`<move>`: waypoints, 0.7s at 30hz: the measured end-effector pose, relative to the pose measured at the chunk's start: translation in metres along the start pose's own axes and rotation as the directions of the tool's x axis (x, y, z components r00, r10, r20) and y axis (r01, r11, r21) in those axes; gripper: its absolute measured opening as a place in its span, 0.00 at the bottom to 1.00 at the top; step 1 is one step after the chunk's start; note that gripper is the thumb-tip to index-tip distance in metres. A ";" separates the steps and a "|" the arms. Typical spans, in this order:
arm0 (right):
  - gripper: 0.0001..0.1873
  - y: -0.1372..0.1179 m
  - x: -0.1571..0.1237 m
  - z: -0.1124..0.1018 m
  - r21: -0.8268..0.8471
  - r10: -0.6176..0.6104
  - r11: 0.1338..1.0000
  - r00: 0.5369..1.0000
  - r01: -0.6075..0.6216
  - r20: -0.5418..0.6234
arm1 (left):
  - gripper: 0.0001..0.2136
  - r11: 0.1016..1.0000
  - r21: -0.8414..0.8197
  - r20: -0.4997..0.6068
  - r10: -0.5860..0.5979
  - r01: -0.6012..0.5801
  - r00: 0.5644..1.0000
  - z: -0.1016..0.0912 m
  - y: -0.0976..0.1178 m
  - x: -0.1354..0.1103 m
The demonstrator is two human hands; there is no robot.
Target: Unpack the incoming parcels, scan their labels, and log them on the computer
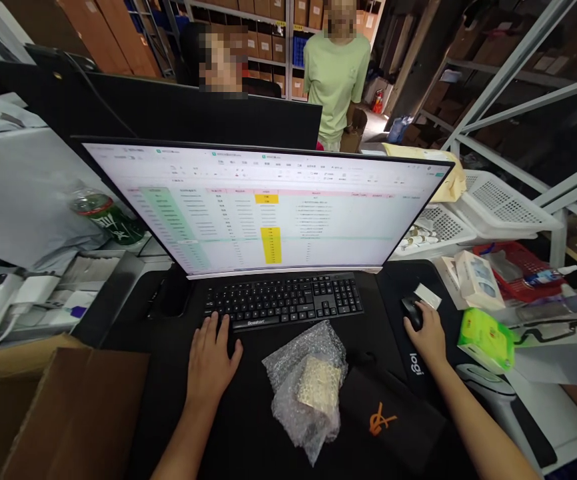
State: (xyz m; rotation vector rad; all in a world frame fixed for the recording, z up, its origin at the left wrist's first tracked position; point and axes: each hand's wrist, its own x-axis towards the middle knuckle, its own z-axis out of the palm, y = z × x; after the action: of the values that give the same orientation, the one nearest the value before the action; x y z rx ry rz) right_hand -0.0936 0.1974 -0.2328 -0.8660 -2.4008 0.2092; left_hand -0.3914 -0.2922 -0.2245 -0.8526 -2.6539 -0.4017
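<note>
My left hand [212, 357] lies flat at the lower left corner of a black keyboard [278, 301], fingers stretched and holding nothing. Over on the mouse pad [415, 365], my right hand [427, 333] is curled on a black computer mouse [411, 312]. Behind the keyboard stands a wide monitor [208, 233] with a spreadsheet, some cells marked yellow and green. Between my arms is a bubble-wrap package [308, 393] with a small pale gold object inside. A black pouch [393, 417] with an orange mark lies beside it.
An open cardboard box [78, 413] is at lower left, a green-labelled bottle [106, 213] behind it. To the right are a green tissue pack [487, 339], a barcode scanner [506, 410], a red basket [543, 267] and white baskets [508, 200]. Two people [338, 80] are beyond the monitor.
</note>
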 end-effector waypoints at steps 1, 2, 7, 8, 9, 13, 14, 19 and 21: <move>0.28 0.000 0.000 0.000 -0.001 -0.009 1.000 1.000 0.009 0.000 | 0.27 1.000 -0.001 0.000 -0.005 0.005 1.000 0.000 0.000 0.000; 0.28 0.000 -0.001 -0.001 -0.001 -0.015 1.000 1.000 0.015 0.003 | 0.27 1.000 -0.003 0.003 -0.009 0.009 1.000 0.000 -0.001 0.000; 0.26 0.001 -0.004 -0.003 -0.016 -0.031 0.999 0.998 0.032 0.054 | 0.27 0.999 -0.020 0.024 -0.030 0.030 0.999 -0.004 0.002 0.000; 0.26 0.001 -0.004 -0.003 -0.023 -0.035 0.999 0.998 0.037 0.060 | 0.27 0.999 -0.022 0.028 -0.035 0.036 0.999 -0.005 0.003 0.000; 0.26 0.002 -0.004 -0.003 -0.029 -0.040 0.999 0.997 0.042 0.062 | 0.27 0.999 -0.025 0.030 -0.041 0.041 0.999 -0.006 0.003 0.000; 0.26 0.001 -0.004 -0.004 -0.042 -0.072 0.996 0.997 0.073 0.043 | 0.27 0.998 -0.033 0.023 -0.050 0.051 0.998 -0.008 0.005 -0.001; 0.26 0.000 -0.004 -0.004 -0.047 -0.079 0.996 0.996 0.081 0.038 | 0.27 0.998 -0.033 0.021 -0.050 0.051 0.999 -0.008 0.005 -0.001; 0.26 -0.002 -0.006 -0.005 -0.067 -0.113 0.991 0.993 0.116 0.046 | 0.26 0.998 -0.038 0.017 -0.054 0.054 0.998 -0.009 0.004 -0.003; 0.27 -0.001 -0.006 -0.005 -0.068 -0.115 0.991 0.992 0.119 0.053 | 0.26 0.998 -0.039 0.017 -0.054 0.055 0.998 -0.010 0.003 -0.003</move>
State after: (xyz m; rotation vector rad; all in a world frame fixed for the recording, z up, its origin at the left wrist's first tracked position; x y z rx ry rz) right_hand -0.0876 0.1923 -0.2314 -0.7567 -2.5091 0.1007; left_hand -0.3846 -0.2947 -0.2166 -0.7991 -2.6969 -0.4637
